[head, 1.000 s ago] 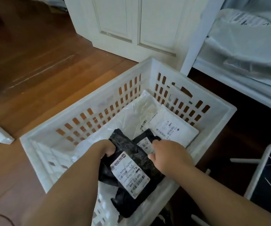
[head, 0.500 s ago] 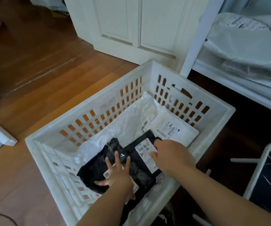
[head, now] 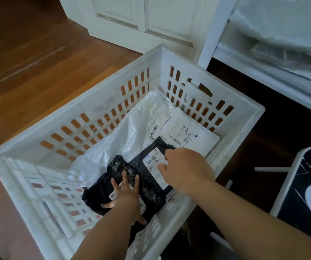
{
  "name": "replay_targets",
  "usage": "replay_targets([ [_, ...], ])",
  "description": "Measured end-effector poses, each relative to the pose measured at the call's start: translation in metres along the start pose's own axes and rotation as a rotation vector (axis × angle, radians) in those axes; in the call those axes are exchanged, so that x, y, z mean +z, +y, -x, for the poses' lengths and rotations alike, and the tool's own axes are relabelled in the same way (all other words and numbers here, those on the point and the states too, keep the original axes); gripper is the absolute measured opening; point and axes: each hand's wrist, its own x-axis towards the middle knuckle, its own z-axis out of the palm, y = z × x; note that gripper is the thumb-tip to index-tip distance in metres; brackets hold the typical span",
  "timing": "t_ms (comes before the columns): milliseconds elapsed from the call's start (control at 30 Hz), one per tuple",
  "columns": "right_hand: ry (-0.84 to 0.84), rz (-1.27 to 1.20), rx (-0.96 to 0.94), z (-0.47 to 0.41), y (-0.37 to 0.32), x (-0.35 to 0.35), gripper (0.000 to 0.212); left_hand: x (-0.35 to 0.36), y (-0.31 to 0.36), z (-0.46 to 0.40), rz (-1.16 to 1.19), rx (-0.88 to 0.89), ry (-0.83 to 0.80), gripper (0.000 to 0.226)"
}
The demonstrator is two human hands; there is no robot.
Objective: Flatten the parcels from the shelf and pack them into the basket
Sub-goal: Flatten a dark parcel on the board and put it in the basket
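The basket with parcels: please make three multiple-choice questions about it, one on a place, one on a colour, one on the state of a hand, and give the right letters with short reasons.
1. Where do the black parcels lie?
A. on the shelf
B. inside the basket
C. on the floor

2. What colour is the basket?
A. white
B. blue
C. brown

3. How is the left hand?
A. curled round a parcel's edge
B. raised in the air
C. flat, fingers spread, pressing a parcel

Answers:
1 B: both black parcels lie inside the basket, on the white parcels.
2 A: its slotted walls are white.
3 C: the left hand lies with fingers straight and spread on the nearer black parcel.
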Motion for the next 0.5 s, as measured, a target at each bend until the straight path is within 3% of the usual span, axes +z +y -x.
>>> replay_targets([
  [133, 0.028, -0.007, 0.013, 0.002, -0.002, -0.003, 0.034, -0.028, -0.006, 0.006, -0.018, 0.041, -0.082, 0.145],
  [233, 0.040, -0.069, 0.027, 0.007, -0.001, -0.004, 0.034, -0.082, -0.012, 0.041, -0.032, 0.186, -0.034, 0.099],
  [333, 0.062, -0.100, -0.001, 0.018, 0.003, -0.014, 0.035, -0.129, -0.016, 0.089, -0.099, 0.221, 0.124, 0.071],
  [500, 0.201, -0.002, 0.046, 0.055, 0.029, -0.057, 0.045, -0.194, -0.004, 0.173, -0.040, 0.326, 0.546, 0.051],
])
